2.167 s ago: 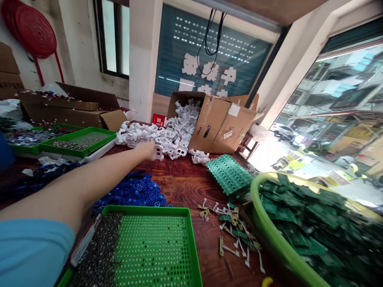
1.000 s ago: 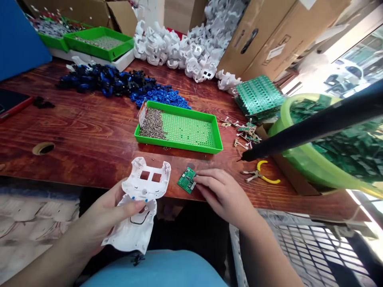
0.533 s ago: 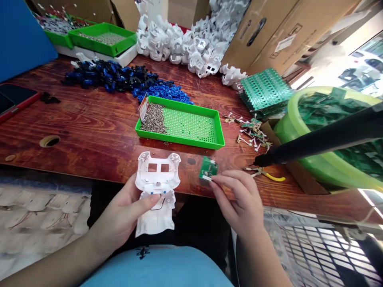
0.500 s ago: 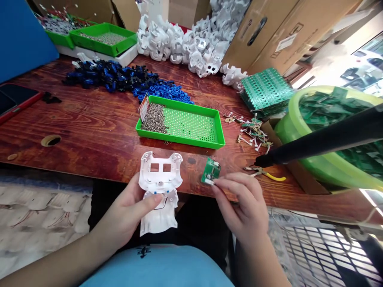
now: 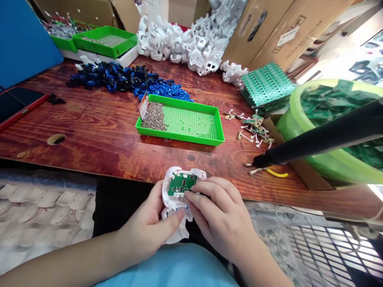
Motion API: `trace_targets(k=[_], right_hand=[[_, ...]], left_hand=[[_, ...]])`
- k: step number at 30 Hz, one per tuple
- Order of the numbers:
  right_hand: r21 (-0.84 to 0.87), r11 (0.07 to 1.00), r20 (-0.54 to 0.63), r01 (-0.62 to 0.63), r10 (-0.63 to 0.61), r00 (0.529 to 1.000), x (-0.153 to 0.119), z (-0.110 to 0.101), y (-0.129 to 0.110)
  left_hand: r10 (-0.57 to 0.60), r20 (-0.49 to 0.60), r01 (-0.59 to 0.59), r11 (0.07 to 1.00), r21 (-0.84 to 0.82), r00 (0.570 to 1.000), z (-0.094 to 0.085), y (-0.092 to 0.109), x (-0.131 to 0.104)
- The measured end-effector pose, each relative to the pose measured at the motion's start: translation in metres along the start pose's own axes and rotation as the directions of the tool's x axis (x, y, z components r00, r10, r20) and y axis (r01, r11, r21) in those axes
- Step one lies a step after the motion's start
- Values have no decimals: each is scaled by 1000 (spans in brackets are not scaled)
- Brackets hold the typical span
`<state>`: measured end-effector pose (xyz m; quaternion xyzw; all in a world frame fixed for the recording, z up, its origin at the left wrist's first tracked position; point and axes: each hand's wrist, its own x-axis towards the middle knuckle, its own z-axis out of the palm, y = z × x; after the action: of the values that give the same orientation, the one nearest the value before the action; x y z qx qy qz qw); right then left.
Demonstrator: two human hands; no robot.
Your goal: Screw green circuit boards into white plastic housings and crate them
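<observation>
A white plastic housing of two joined parts is held over my lap by my left hand, its thumb lying across the lower part. Inside the upper part sits a green circuit board with a white connector along its lower edge. The fingertips of my right hand pinch the board at its lower right corner and partly hide it. Behind the housing, on the table, stands a green tray with small screws heaped at its left end.
A black rod-shaped tool slants in from the right above yellow-handled pliers. A bucket of boards and stacked green panels stand at the right. Blue and black parts and white housings are piled behind.
My right hand has brought the circuit board left and into the upper part of the white housing. My left hand has shifted the housing right and slightly lower.
</observation>
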<state>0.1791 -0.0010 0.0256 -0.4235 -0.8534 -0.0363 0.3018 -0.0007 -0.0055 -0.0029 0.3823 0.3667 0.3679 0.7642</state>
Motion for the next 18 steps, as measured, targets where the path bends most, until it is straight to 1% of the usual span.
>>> trace_targets(k=[3,5,8,10,11,12,13,14,15,16,17,18], right_hand=[[10,1000,18,-19,19,1000,-2,0,-2],[24,1000,28,-17,16,999,-2,2,-5],[35,999,43,-13,11,999,-2,5,-12],[61,998,54,-19,16,998,-4,6,-14],[86,996,41,-25,22,999,-6,6,-14],[121,991,-2,-51,51,999,-9,6,-14],[173,980,-69,-103,116,991,-13,7,-13],[250,951,-138,-182,221,966,-16,7,-11],[355,894,-167,-275,350,922,-19,8,-9],[481,798,-125,-364,473,872,-22,10,-8],[604,664,-11,-440,560,829,-24,12,-7],[697,514,142,-500,584,799,-25,14,-7]], left_hand=[[-3,11,3,1000,21,1000,-2,0,-1],[-7,-8,7,1000,-12,1000,-3,1,0],[-47,-83,42,997,-62,995,-3,3,4],[-64,-142,60,998,-32,988,-2,5,5],[-64,-161,64,998,-7,985,-2,7,6],[-62,-180,66,998,16,982,-2,8,5],[-58,-194,66,997,33,979,-2,8,5],[-57,-205,67,997,43,977,-2,9,4],[-60,-216,72,996,50,975,-2,8,2],[-64,-223,78,995,55,973,-3,8,1],[-64,-224,79,995,60,972,-3,7,0],[-61,-214,77,995,66,975,-3,6,-1]])
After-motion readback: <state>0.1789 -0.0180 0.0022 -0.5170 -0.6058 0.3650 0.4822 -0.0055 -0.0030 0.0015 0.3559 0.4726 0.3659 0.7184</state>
